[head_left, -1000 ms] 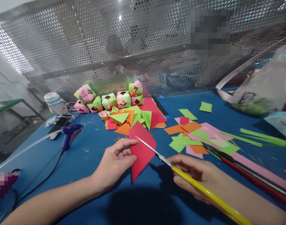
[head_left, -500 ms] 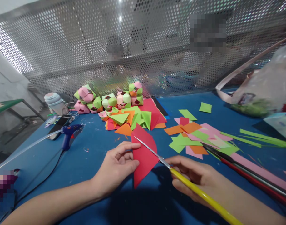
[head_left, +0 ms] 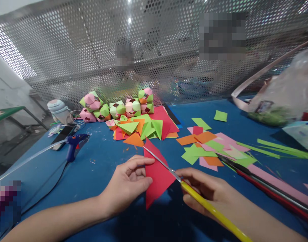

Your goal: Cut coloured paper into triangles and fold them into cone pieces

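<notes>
The right hand (head_left: 208, 185) holds scissors (head_left: 206, 204) partly hiding the red paper (head_left: 157, 181).

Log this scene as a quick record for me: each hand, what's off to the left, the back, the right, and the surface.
Left hand: gripping red paper near its left edge
Right hand: holding yellow-handled scissors, which overlap the paper in view
Left: blue glue gun, bottle
Back: folded paper balls, pink and green predominating
Right: loose paper pieces, plastic bag
Surface: blue table
</notes>
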Action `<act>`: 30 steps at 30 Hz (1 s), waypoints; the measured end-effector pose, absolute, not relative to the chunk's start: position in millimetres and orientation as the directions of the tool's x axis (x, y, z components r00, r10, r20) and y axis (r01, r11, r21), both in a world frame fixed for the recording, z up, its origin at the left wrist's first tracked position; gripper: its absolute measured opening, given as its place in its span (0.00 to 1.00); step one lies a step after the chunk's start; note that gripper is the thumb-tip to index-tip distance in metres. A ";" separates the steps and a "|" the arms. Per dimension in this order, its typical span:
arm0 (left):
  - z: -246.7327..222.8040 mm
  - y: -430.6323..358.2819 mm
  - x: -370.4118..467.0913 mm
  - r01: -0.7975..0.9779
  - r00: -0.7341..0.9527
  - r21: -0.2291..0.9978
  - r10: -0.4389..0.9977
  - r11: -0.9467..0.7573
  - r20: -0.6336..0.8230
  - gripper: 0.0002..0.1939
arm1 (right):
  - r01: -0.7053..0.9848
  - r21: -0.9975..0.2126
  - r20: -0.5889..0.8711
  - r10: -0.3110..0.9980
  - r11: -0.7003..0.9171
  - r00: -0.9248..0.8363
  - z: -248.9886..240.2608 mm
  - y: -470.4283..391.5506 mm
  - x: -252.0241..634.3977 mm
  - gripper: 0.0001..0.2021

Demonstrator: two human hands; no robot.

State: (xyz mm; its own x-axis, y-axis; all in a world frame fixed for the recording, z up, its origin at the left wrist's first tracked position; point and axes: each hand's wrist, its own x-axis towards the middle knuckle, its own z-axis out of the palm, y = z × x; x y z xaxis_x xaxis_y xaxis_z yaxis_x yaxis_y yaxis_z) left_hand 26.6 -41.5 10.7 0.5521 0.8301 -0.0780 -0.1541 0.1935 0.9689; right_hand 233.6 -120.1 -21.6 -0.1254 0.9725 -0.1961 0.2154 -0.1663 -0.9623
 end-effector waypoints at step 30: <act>10.6 -4.6 11.6 0.551 0.558 0.794 0.820 -0.256 -0.123 0.33 | 0.414 -0.907 -0.056 0.996 -0.079 0.067 -18.9 -109.0 245.9 0.19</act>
